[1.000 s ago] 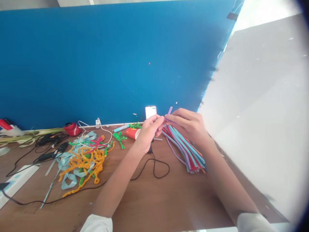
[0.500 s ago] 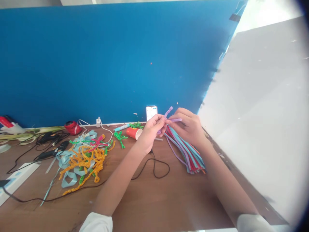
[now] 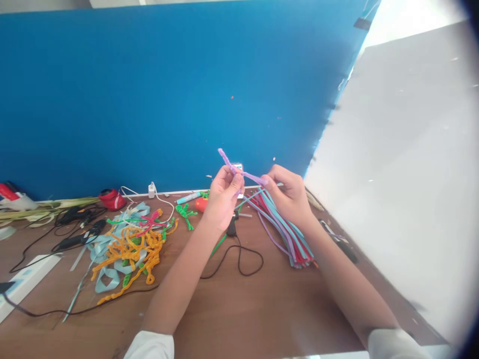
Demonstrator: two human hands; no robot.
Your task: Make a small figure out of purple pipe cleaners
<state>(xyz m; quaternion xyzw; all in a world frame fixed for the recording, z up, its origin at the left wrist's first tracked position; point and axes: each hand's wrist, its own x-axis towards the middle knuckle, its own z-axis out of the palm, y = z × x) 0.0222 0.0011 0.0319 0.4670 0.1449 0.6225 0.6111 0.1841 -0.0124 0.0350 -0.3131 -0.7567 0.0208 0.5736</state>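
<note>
A purple pipe cleaner (image 3: 226, 158), partly twisted, is held up above the table in front of the blue panel. My left hand (image 3: 224, 195) is closed on its middle, and one twisted end sticks up to the left past the fingers. The other stretch runs rightward to my right hand (image 3: 287, 193), which pinches it between thumb and finger. Under my right hand lies a bundle of pipe cleaners (image 3: 286, 234) in blue, purple and red. Behind my left hand a phone (image 3: 239, 167) leans on the panel, mostly hidden.
On the left sit a tangle of orange pipe cleaners (image 3: 144, 249), pale blue ribbon (image 3: 108, 276) and a white power strip (image 3: 30, 279). A green twisted figure (image 3: 185, 214), a blue marker (image 3: 189, 198) and a red cup (image 3: 201, 204) stand nearer the middle. A black cable (image 3: 243, 274) crosses the table.
My left hand has moved left and turned, so the twisted end now points up-left. The hands are farther apart, with the purple pipe cleaner stretched between them.
</note>
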